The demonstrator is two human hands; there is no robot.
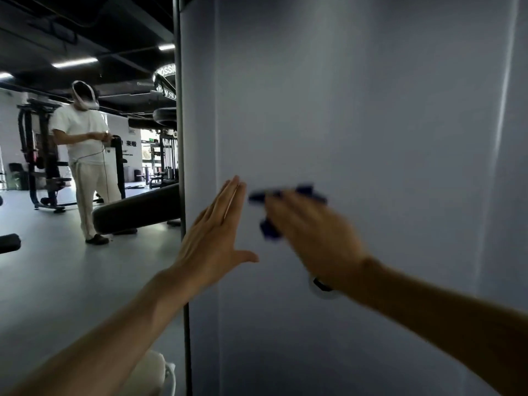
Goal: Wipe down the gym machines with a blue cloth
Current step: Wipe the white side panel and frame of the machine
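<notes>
**Pressing a blue cloth to the pale machine panel**

Filling most of the head view is a tall, pale grey panel (371,124), taken here as the landmark. The right hand (311,238) lies against the panel's lower middle, blurred, its fingers stretched over a blue cloth (285,195) that shows above and to the left of the fingertips; whether the fingers curl round the cloth or only press it flat cannot be told through the blur. The cloth sits against the panel surface. A dark band with a pale ring (323,287) shows at that wrist.

Just left of the cloth, the left hand (217,232) rests flat on the panel near its left edge, fingers straight and held together, thumb spread out to the side, holding nothing.

Running down the panel's left edge is a dark upright post (178,110). Beyond the post, well apart from the panel, another person in white clothes (85,155) stands on the grey floor (57,281) among black gym machines (40,155), with a black padded roller (137,210) lying near the post.
</notes>
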